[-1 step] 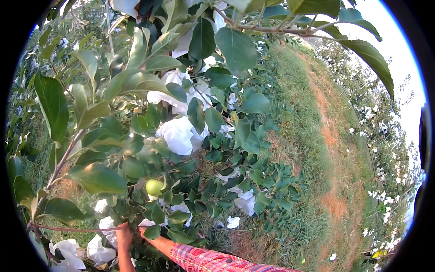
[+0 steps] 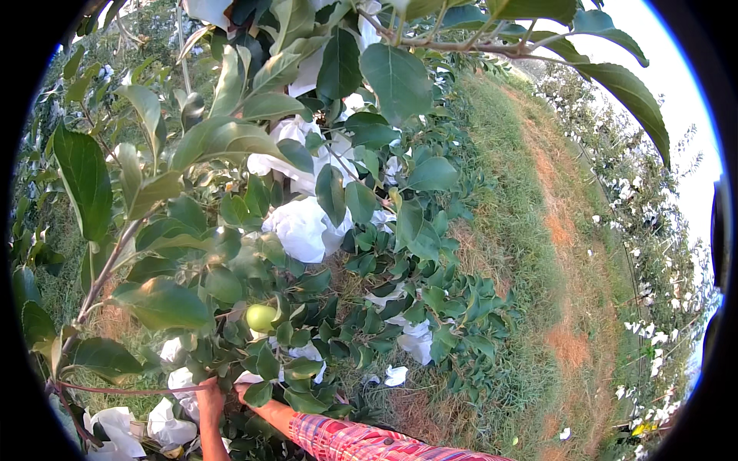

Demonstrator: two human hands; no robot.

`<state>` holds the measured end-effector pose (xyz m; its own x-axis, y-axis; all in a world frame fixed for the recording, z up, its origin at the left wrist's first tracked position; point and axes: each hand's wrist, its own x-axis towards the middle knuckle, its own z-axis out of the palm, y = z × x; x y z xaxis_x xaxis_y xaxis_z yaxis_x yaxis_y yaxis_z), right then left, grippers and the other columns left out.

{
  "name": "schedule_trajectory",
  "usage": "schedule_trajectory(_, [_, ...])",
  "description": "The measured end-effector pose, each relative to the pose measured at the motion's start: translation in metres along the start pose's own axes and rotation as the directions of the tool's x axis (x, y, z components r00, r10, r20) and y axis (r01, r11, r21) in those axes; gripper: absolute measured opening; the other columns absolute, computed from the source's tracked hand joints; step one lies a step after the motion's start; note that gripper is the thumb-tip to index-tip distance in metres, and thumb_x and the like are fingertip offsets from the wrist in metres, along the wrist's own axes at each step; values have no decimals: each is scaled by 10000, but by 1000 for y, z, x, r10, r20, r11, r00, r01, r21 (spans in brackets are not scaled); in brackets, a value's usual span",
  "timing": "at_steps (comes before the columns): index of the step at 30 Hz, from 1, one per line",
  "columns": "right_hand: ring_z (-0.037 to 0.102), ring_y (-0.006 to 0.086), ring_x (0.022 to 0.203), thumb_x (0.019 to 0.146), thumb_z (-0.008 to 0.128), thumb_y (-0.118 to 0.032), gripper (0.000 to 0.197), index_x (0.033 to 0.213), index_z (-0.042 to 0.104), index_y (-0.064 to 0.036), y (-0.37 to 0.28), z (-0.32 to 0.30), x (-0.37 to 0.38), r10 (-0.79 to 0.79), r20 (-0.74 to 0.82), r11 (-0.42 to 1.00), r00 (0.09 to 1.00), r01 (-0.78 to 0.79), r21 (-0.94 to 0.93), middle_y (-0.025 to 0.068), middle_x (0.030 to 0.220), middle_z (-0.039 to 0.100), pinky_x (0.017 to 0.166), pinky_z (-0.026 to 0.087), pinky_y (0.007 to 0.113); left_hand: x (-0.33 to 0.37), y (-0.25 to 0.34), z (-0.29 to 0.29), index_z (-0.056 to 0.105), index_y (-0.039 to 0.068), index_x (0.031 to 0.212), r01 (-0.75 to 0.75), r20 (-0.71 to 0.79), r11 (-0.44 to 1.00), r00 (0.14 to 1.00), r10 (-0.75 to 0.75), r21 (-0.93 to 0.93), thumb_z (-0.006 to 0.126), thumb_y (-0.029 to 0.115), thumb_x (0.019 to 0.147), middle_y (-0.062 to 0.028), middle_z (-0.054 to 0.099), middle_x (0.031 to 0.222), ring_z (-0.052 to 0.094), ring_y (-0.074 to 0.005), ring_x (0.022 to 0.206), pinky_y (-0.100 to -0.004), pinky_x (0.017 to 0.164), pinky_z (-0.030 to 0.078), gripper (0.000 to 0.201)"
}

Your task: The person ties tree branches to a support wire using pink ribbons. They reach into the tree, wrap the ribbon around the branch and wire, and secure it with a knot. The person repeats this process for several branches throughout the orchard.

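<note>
We look down through a leafy fruit tree, and our two hands come together low in the view, just left of centre. Our left hand (image 2: pixel 209 390) rises on a bare forearm (image 2: pixel 214 439) from the lower edge; our right hand (image 2: pixel 242 393) reaches in from the right, its arm covered by a red plaid sleeve (image 2: pixel 361 439) that stops short of the wrist. The fingers of both go in under the foliage, so we cannot tell whether they are wide, narrow or holding something. A crumpled white bag (image 2: pixel 183 382) sits just left of our left hand, and we cannot make out whether they touch. A thin reddish twig (image 2: pixel 131 389) runs across to that same hand, while a pale patch (image 2: pixel 247 377) shows just above our right hand, beside a dark green leaf (image 2: pixel 257 393). Above both hands, a round green fruit (image 2: pixel 260 317) hangs bare among the leaves, apart from them. Two more white bags (image 2: pixel 166 422) lie at lower left, and a large white bundle (image 2: pixel 300 229) hangs higher up near the middle. To the right we see grass (image 2: pixel 500 154), a strip of bare brownish ground (image 2: pixel 561 223) and another row of trees (image 2: pixel 646 292) dotted with white.
</note>
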<state>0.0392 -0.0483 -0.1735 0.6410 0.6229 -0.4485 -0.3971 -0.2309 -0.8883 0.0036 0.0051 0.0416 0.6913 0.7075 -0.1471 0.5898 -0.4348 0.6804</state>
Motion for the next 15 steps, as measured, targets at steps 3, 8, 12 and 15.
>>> schedule_trajectory(3, [521, 201, 807, 759, 562, -206, 215, 896, 619, -51, -3, -6, 5, -16, -22, 1000, 1000, 16, 19, 85, 846, 588, 731, 400, 353, 4, 11, 1, 648, -14, 895, -15, 13, 1000, 1000, 15, 0, 434, 5, 771, -189, 619, 710, 600, -266, 652, -386, 611, 447, 248])
schedule_trajectory(8, [522, 195, 776, 754, 564, -203, 211, 885, 622, -48, -8, 1, -5, -16, 12, 1000, 1000, 16, 15, 87, 813, 588, 704, 402, 354, -1, -31, 11, 634, -26, 863, -21, -141, 999, 990, 18, -26, 458, 17, 779, -199, 612, 702, 611, -281, 662, -397, 615, 446, 200])
schedule_trajectory(12, [523, 191, 752, 749, 566, -200, 208, 876, 625, -46, -12, -4, -9, -15, 24, 1000, 1000, 15, 6, 89, 786, 587, 682, 403, 355, -5, -28, 13, 627, -34, 846, -37, -174, 999, 984, 41, 26, 479, 28, 786, -216, 611, 708, 630, -315, 700, -408, 626, 448, 171])
schedule_trajectory(15, [523, 187, 734, 746, 567, -198, 206, 869, 627, -44, -13, -15, -4, -40, -9, 999, 999, 40, 13, 90, 767, 587, 666, 404, 356, 3, -1, 6, 635, -29, 857, -63, -63, 996, 996, 67, 69, 484, 33, 793, -227, 614, 724, 637, -331, 720, -413, 639, 452, 175])
